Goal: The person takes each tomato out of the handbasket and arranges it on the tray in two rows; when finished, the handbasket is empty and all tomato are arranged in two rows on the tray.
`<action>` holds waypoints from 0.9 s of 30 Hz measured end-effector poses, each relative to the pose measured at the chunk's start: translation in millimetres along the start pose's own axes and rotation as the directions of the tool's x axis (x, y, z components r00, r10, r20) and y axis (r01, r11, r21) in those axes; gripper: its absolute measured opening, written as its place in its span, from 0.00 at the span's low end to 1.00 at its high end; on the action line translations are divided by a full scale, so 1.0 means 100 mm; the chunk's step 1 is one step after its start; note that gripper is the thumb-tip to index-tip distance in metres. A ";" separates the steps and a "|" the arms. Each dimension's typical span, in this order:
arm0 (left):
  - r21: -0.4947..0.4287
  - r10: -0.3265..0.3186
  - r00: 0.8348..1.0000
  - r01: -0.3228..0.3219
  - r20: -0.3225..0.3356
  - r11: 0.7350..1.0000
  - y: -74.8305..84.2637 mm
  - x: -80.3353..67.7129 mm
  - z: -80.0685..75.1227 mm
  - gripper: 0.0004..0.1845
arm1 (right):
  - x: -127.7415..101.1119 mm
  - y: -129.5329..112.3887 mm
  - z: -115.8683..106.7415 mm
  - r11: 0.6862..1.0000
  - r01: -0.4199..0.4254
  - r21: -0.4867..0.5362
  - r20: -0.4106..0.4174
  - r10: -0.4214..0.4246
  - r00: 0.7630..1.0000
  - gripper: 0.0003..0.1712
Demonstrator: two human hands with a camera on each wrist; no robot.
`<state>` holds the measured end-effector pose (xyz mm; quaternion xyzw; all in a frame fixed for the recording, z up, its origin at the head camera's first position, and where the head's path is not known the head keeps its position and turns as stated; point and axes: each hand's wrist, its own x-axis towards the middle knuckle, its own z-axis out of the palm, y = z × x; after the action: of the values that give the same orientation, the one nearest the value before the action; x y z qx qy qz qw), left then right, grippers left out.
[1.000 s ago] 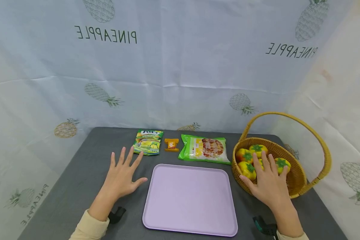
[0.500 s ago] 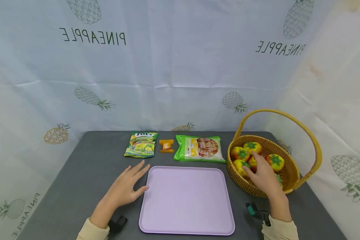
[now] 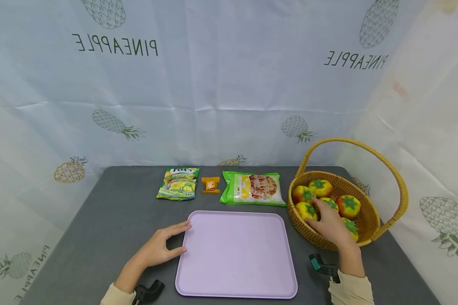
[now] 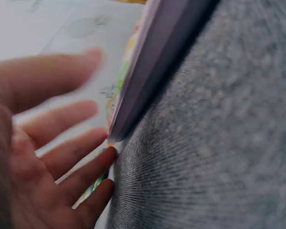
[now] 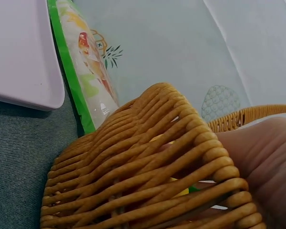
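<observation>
From my remote seat, my right hand (image 3: 330,224) closes over a smooth, seemingly light yellow-orange toy tomato (image 3: 326,206) in the woven wicker basket (image 3: 370,220) at the table's right edge, best cupped whole; my left hand (image 3: 158,248), fingers relaxed, touches the lilac plastic tray (image 3: 236,254).

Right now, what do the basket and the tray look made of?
The basket looks like woven wicker or rattan: coiled golden strands show in the right wrist view. The tray is probably matte plastic: smooth, uniform lilac, with a rounded moulded rim.

Lilac tray (image 3: 236,254), golden wicker basket (image 3: 370,220), yellow-red green-topped fruits (image 3: 320,188), grey table (image 3: 110,216).
</observation>
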<state>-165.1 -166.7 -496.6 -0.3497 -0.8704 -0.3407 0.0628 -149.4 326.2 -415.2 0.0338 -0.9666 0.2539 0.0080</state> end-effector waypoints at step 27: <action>-0.066 -0.114 0.991 0.119 0.073 0.991 -0.11 -0.07 0.07 0.31 | 0.00 0.01 0.02 1.000 -0.011 -0.019 -0.095 0.009 0.995 0.42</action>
<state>-166.6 -172.1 -510.2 -0.3119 -0.8784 -0.3621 0.0005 -149.8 326.3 -417.3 0.0167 -0.9677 0.2458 0.0529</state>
